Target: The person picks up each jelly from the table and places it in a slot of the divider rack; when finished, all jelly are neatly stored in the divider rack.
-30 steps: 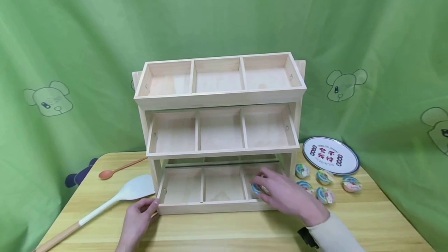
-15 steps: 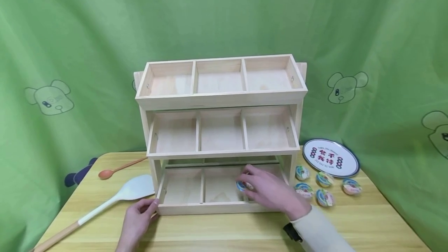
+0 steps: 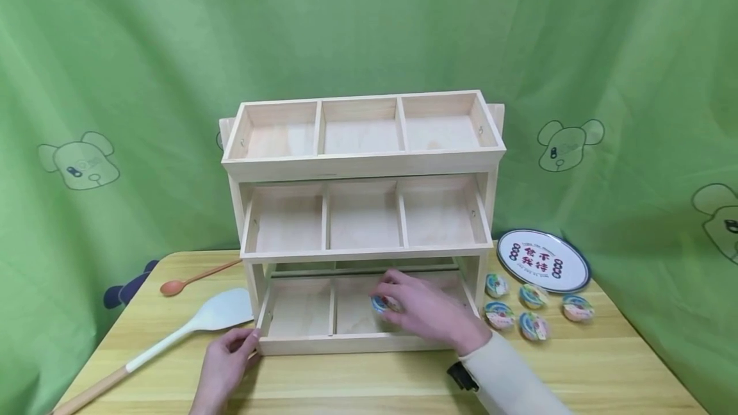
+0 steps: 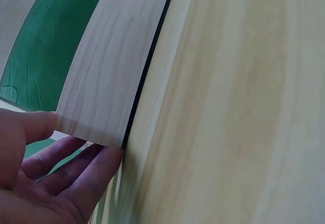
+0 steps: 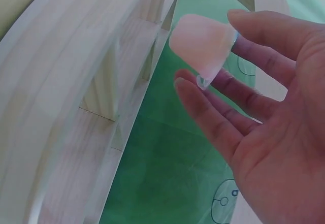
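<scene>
A three-tier wooden rack [image 3: 369, 165] with divided trays stands on the table. My left hand [image 3: 225, 364] holds the left front corner of its bottom tray [image 3: 357, 344]. In the left wrist view the thumb is at one edge of the board's end and the fingertips [image 4: 109, 158] reach the other. Between thumb and fingers, my right hand [image 3: 426, 309] pinches a small jelly cup [image 3: 382, 303] above the bottom tray's middle compartment. Pale pink in the right wrist view, the jelly cup [image 5: 198, 43] is apart from the wood there.
Several jelly cups [image 3: 533, 326] lie on the table [image 3: 611, 364] right of the rack, near an oval white plate [image 3: 543, 261] with a dark rim. To the left are a white spatula [image 3: 221, 310] with a wooden handle and an orange spoon [image 3: 174, 287]. Green curtain hangs behind.
My right hand has moved left with the jelly cup, from the bottom tray's right compartment to over the middle one. The left hand has stayed at the tray corner.
</scene>
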`<control>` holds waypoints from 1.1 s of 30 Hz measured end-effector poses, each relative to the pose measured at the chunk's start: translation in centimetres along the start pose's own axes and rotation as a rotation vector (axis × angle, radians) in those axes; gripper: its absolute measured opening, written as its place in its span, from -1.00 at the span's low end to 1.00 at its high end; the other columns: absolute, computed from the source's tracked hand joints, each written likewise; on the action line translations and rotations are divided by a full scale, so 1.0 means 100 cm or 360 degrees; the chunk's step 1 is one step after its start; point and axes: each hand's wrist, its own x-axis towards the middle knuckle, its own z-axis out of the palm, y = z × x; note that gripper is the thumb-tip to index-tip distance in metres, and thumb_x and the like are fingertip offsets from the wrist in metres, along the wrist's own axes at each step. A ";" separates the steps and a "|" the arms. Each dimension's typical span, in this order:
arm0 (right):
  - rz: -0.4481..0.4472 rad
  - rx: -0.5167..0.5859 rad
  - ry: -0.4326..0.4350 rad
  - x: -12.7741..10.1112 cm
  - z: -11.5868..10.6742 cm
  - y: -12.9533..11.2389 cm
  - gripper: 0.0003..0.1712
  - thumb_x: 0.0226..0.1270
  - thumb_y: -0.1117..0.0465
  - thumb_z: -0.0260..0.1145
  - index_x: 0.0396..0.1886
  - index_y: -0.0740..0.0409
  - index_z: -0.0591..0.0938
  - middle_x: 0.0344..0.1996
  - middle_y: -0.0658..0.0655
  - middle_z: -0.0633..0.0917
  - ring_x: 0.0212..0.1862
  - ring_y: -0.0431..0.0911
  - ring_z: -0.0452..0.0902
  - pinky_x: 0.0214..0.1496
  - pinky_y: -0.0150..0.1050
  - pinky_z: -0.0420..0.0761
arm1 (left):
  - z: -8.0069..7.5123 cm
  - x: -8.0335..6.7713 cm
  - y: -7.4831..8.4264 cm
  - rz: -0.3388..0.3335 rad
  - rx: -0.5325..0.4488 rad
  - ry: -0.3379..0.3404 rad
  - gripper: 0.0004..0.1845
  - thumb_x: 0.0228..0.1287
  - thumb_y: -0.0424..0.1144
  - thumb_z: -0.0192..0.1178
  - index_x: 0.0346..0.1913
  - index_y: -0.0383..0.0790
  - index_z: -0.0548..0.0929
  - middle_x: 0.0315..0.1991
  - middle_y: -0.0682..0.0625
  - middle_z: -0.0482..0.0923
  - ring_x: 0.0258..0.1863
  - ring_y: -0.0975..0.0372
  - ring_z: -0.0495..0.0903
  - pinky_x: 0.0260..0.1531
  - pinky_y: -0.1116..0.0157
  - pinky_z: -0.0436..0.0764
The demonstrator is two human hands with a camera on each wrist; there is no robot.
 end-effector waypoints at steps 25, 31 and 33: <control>-0.0075 -0.0002 -0.0082 0.037 0.019 -0.017 -0.58 0.13 0.04 0.28 0.04 -0.13 0.52 -0.06 -0.05 0.46 -0.19 -0.24 0.43 -0.14 -0.39 0.56 | -0.002 0.000 -0.004 -0.0017 -0.0018 -0.0028 -0.66 0.21 -0.28 0.15 -0.10 -0.55 0.50 -0.25 -0.20 0.51 -0.23 0.12 0.53 -0.20 0.32 0.63; -0.0073 -0.0053 -0.0094 0.049 0.025 -0.019 -0.55 0.15 -0.06 0.23 0.06 -0.16 0.50 -0.05 -0.09 0.46 -0.19 -0.28 0.41 -0.14 -0.38 0.54 | -0.003 0.000 -0.003 -0.0014 -0.0031 -0.0036 -0.66 0.21 -0.28 0.15 -0.11 -0.54 0.50 -0.22 -0.21 0.51 -0.21 0.12 0.53 -0.19 0.31 0.62; -0.0080 -0.0041 -0.0099 0.053 0.025 -0.021 -0.55 0.15 -0.05 0.24 0.07 -0.16 0.50 -0.01 -0.07 0.46 -0.17 -0.26 0.41 -0.12 -0.36 0.55 | -0.003 0.000 -0.003 -0.0012 -0.0039 -0.0035 -0.67 0.21 -0.29 0.15 -0.11 -0.54 0.50 -0.20 -0.22 0.51 -0.20 0.12 0.53 -0.18 0.31 0.62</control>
